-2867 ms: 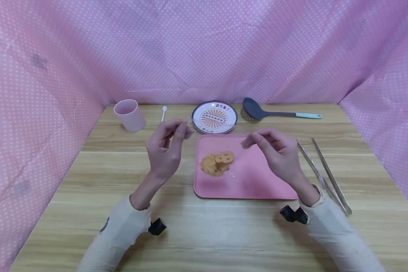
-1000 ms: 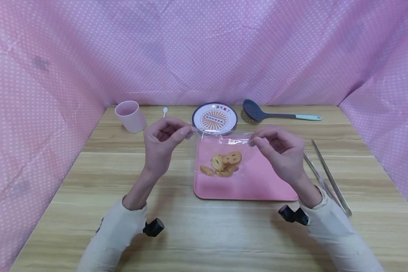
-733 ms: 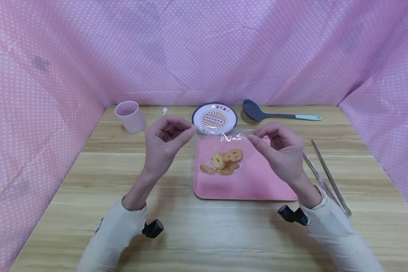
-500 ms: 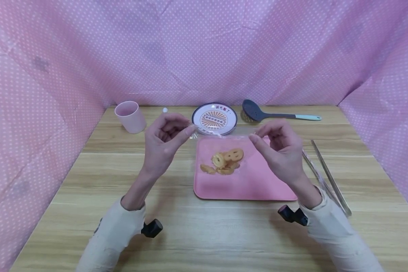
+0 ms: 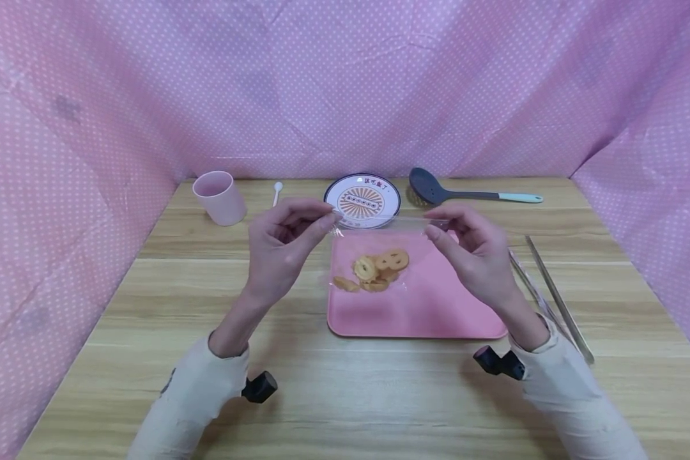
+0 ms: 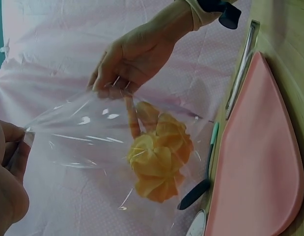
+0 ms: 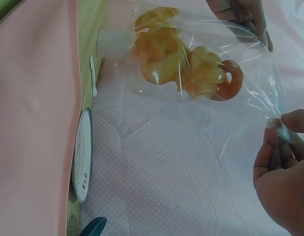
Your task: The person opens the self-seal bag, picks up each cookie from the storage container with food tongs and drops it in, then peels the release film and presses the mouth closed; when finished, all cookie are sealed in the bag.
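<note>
A clear plastic bag [image 6: 83, 142] with several cookies [image 5: 374, 268] in it hangs above the pink tray [image 5: 448, 306]. My left hand [image 5: 282, 249] pinches one upper corner of the bag between thumb and fingers. At the opposite corner, my right hand [image 5: 474, 259] pinches the film the same way. The bag's top edge stretches between the two hands. In the right wrist view the cookies [image 7: 161, 54] lie bunched toward the bottom of the bag, some swirled and one ring-like. Both wrist views show the bag clear of the tray.
Along the back stand a pink cup [image 5: 221, 201], a small white spoon [image 5: 277, 191], a patterned plate [image 5: 362, 199] and a dark slotted ladle [image 5: 428, 186] with a mint handle. Metal tongs [image 5: 560, 300] lie right of the tray. Pink dotted cloth [image 5: 345, 83] surrounds the wooden table.
The cookies have spread out from a tight bunch and turned inside the bag. Both hands keep their pinch on it; over the last half second the left hand has shifted slightly right.
</note>
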`<state>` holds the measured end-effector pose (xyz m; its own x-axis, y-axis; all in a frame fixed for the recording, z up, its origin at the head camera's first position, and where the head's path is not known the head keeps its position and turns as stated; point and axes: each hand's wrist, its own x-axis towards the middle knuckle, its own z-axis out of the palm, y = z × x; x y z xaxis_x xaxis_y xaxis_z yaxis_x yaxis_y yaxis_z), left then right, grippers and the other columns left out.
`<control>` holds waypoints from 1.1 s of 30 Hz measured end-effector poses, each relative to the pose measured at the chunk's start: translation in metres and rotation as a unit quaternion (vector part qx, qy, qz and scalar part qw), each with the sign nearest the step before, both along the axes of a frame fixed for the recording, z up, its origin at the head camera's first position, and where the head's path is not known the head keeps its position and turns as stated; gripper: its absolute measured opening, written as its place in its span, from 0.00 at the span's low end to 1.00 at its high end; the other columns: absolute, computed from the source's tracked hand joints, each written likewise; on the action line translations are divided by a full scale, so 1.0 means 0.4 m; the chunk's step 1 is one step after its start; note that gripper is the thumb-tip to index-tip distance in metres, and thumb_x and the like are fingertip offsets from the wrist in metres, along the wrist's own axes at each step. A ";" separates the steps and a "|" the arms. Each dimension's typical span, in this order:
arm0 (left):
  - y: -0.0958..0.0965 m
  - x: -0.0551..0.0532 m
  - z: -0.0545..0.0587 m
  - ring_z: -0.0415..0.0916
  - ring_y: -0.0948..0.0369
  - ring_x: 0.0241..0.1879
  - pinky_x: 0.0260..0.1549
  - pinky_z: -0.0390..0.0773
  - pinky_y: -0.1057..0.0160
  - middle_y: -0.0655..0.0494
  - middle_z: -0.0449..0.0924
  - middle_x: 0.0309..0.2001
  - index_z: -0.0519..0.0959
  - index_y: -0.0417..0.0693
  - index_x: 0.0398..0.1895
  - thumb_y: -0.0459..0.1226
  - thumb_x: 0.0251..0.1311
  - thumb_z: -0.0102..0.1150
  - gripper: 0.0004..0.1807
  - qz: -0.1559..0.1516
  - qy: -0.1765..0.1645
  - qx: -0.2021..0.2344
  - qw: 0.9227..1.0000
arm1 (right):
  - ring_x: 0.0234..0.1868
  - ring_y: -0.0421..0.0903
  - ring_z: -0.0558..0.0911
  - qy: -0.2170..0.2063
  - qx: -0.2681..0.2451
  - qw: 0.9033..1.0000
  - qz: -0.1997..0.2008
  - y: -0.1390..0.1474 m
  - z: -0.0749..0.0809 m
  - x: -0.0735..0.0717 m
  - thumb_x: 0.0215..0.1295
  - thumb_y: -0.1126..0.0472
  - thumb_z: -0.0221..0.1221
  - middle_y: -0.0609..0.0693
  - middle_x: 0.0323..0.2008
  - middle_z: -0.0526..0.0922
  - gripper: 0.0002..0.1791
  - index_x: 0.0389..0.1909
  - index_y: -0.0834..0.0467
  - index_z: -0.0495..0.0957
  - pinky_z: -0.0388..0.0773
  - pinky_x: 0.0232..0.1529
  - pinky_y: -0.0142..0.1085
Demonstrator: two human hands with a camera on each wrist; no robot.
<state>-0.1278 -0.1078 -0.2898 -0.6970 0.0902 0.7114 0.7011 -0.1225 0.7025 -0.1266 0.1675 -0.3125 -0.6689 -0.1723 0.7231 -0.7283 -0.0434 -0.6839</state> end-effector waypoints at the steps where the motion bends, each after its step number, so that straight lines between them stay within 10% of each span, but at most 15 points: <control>1: 0.004 0.001 0.002 0.83 0.62 0.32 0.30 0.81 0.71 0.56 0.89 0.37 0.80 0.22 0.40 0.17 0.59 0.63 0.07 0.003 0.004 -0.004 1.000 | 0.39 0.44 0.81 -0.006 0.002 1.000 -0.001 0.003 0.000 0.000 0.65 0.82 0.60 0.52 0.43 0.85 0.10 0.46 0.80 0.76 0.79 0.39 0.28; 11: 0.041 0.003 0.025 0.85 0.60 0.36 0.38 0.87 0.63 0.35 0.85 0.37 0.81 0.24 0.41 0.16 0.59 0.63 0.08 0.011 0.057 -0.052 0.997 | 0.45 0.48 0.79 -0.053 0.089 0.993 -0.052 0.009 0.016 -0.004 0.64 0.79 0.61 0.51 0.44 0.84 0.12 0.49 0.74 0.79 0.76 0.47 0.33; 21: 0.056 0.002 0.031 0.86 0.54 0.36 0.39 0.88 0.61 0.42 0.87 0.38 0.83 0.29 0.42 0.18 0.59 0.66 0.09 0.029 0.107 -0.136 0.984 | 0.52 0.50 0.80 0.078 0.227 0.969 -0.062 -0.043 0.061 -0.006 0.60 0.70 0.70 0.53 0.49 0.84 0.18 0.52 0.63 0.83 0.74 0.54 0.39; 33: 0.055 0.003 0.015 0.85 0.56 0.37 0.39 0.87 0.61 0.42 0.87 0.40 0.82 0.28 0.45 0.18 0.58 0.66 0.12 -0.020 0.101 -0.154 0.983 | 0.35 0.43 0.79 0.144 0.266 0.953 -0.005 -0.083 0.075 -0.015 0.57 0.78 0.70 0.47 0.32 0.84 0.12 0.37 0.61 0.83 0.73 0.37 0.37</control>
